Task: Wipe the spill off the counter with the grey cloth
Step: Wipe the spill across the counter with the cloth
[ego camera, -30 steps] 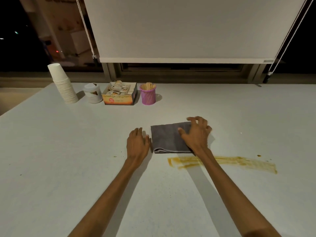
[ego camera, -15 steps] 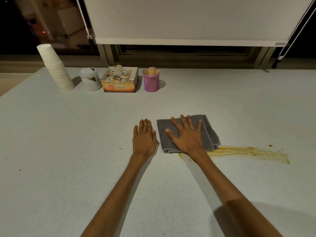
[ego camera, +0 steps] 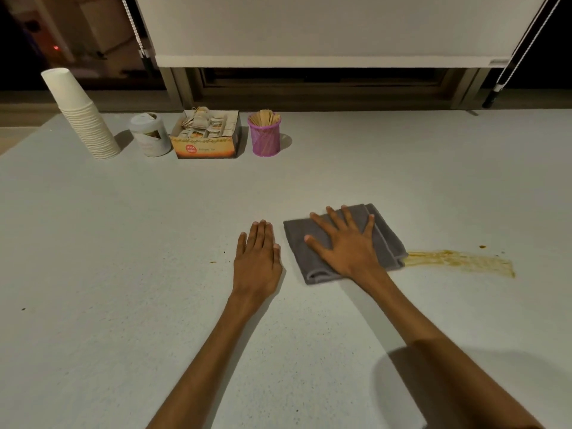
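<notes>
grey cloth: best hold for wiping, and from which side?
From above, on its flat top face. The grey cloth lies folded flat on the counter, its edges too low to pinch easily. The right hand presses it with spread fingers; the spill starts at its right edge.

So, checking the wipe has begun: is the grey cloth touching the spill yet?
Touching. In the head view the grey cloth, pressed flat under the right hand, overlaps the near end of the spill at its right corner.
</notes>
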Demonstrator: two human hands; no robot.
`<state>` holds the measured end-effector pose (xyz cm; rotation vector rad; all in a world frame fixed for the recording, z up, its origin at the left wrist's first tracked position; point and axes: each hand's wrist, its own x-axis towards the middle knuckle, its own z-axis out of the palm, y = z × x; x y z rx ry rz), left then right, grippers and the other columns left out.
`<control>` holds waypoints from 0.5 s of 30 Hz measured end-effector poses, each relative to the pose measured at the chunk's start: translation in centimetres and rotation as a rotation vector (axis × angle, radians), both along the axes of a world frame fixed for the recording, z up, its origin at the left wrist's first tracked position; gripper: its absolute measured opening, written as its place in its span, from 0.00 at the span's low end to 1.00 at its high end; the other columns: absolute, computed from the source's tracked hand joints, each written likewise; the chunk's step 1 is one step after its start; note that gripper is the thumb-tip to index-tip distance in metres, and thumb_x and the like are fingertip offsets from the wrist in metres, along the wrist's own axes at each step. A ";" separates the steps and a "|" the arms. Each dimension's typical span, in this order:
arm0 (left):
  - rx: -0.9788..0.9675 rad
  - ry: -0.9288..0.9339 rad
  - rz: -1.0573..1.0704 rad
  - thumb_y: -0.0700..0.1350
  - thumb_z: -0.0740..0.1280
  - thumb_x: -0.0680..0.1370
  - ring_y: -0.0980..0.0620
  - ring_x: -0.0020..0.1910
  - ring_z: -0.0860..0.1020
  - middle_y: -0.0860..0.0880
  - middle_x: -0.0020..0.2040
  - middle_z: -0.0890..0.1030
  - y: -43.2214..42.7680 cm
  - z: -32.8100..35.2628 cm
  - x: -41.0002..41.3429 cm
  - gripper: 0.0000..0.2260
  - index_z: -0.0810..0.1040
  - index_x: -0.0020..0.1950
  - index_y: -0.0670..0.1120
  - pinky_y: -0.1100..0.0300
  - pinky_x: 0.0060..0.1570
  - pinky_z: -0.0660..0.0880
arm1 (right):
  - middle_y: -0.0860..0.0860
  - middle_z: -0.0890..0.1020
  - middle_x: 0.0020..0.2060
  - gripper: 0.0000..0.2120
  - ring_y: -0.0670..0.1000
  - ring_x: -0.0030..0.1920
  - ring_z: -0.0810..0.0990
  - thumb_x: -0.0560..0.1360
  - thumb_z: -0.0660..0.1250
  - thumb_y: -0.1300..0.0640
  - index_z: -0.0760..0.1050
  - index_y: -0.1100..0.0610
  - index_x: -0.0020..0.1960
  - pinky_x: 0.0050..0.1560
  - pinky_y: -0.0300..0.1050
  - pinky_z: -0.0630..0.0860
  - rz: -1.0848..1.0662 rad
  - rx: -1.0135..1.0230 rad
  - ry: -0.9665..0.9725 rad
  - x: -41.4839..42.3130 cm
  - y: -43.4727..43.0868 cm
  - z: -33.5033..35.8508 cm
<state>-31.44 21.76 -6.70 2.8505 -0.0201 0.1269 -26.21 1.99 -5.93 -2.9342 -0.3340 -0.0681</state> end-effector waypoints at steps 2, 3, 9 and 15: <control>0.001 -0.001 0.021 0.47 0.45 0.84 0.50 0.80 0.46 0.45 0.81 0.48 0.2 0.1 -0.4 0.24 0.46 0.79 0.42 0.50 0.80 0.43 | 0.49 0.55 0.80 0.32 0.55 0.80 0.47 0.77 0.45 0.29 0.52 0.37 0.78 0.71 0.76 0.39 -0.066 -0.025 0.020 1.0 1.8 0.9; 0.011 0.018 0.015 0.47 0.45 0.84 0.50 0.80 0.45 0.45 0.81 0.48 -0.2 0.1 -0.8 0.24 0.45 0.79 0.42 0.50 0.80 0.43 | 0.49 0.55 0.80 0.31 0.56 0.80 0.47 0.77 0.45 0.30 0.52 0.38 0.78 0.70 0.76 0.39 -0.103 -0.012 0.031 0.3 2.1 0.7; -0.004 0.031 0.028 0.47 0.45 0.84 0.49 0.80 0.45 0.44 0.81 0.47 -0.9 0.2 -0.9 0.24 0.45 0.79 0.42 0.50 0.80 0.43 | 0.48 0.60 0.79 0.34 0.54 0.80 0.52 0.74 0.39 0.26 0.54 0.35 0.77 0.71 0.75 0.37 -0.049 -0.009 -0.059 -4.7 -0.9 -1.3; 0.011 0.065 0.047 0.47 0.44 0.84 0.48 0.80 0.45 0.44 0.81 0.47 -1.9 0.7 -0.6 0.24 0.45 0.79 0.42 0.46 0.79 0.43 | 0.49 0.55 0.80 0.31 0.56 0.80 0.48 0.77 0.45 0.30 0.52 0.38 0.78 0.70 0.76 0.39 -0.123 0.009 0.016 -1.9 0.6 0.7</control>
